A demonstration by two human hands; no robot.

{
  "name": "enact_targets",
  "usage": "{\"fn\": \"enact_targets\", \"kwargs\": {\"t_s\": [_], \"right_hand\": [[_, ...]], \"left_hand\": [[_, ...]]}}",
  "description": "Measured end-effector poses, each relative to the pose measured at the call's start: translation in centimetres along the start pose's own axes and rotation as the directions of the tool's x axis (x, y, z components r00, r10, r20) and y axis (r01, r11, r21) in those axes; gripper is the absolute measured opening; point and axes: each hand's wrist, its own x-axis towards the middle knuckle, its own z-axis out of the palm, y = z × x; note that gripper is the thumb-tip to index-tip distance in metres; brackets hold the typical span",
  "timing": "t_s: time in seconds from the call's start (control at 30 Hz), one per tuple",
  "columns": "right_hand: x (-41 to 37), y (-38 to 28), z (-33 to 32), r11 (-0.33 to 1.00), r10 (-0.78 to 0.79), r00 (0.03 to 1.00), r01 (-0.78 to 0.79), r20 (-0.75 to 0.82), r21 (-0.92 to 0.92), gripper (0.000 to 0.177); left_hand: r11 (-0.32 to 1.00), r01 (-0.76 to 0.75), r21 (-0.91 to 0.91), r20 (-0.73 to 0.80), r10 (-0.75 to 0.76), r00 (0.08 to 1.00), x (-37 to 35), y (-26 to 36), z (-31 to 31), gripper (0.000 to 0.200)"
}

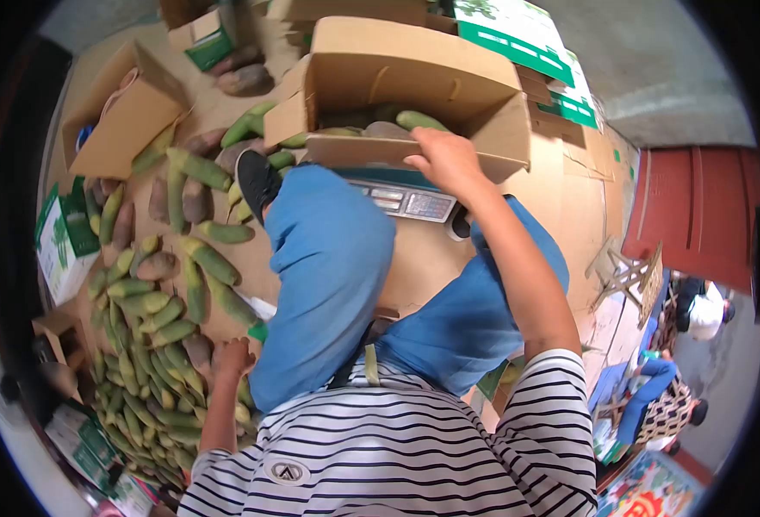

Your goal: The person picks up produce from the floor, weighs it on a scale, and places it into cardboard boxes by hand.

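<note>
My right hand is closed over the front rim of an open cardboard box, thumb outside and fingers inside. Just beyond those fingertips, a green radish lies in the box with a few other roots. The box rests on a digital scale with a row of keys at its front. Beside my left thigh, my left hand is closed at the edge of a heap of green radishes; what its fingers hold is hidden. A purplish root lies right next to it.
More green radishes and purplish roots are scattered at left. Another cardboard box stands behind them, near a green-and-white carton. Further cartons are stacked at the back. At right are a folding stool and people.
</note>
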Motion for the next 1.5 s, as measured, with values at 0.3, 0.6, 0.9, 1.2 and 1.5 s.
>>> {"fn": "enact_targets", "kwargs": {"t_s": [0.3,0.6,0.9,1.2,1.5], "right_hand": [[0.9,0.1,0.3,1.0,-0.012,0.997,0.013,0.071,-0.018,0.034],[0.3,0.0,0.5,0.985,0.072,0.993,-0.085,0.09,0.151,0.03],[0.4,6.2,2.3,0.941,0.156,0.979,-0.188,0.134,0.281,0.034],[0.5,5.8,1.9,0.869,0.213,0.953,-0.285,0.214,0.404,0.033],[0.9,5.4,2.4,0.778,0.333,0.915,-0.404,0.229,0.482,0.038]], "left_hand": [[0.886,0.155,-0.436,-0.265,-0.291,0.919,-4.0,-1.8,6.3,0.04],[0.679,0.353,-0.644,-0.237,-0.616,0.751,-4.5,-4.0,9.7,0.039],[0.898,0.439,-0.036,-0.026,-0.44,0.898,-10.2,-1.9,12.1,0.037],[0.881,0.455,-0.134,0.112,-0.442,0.89,-10.3,-10.8,14.8,0.028],[0.944,-0.073,-0.323,-0.496,-0.103,0.862,-4.2,-7.8,-2.0,0.035]]}}
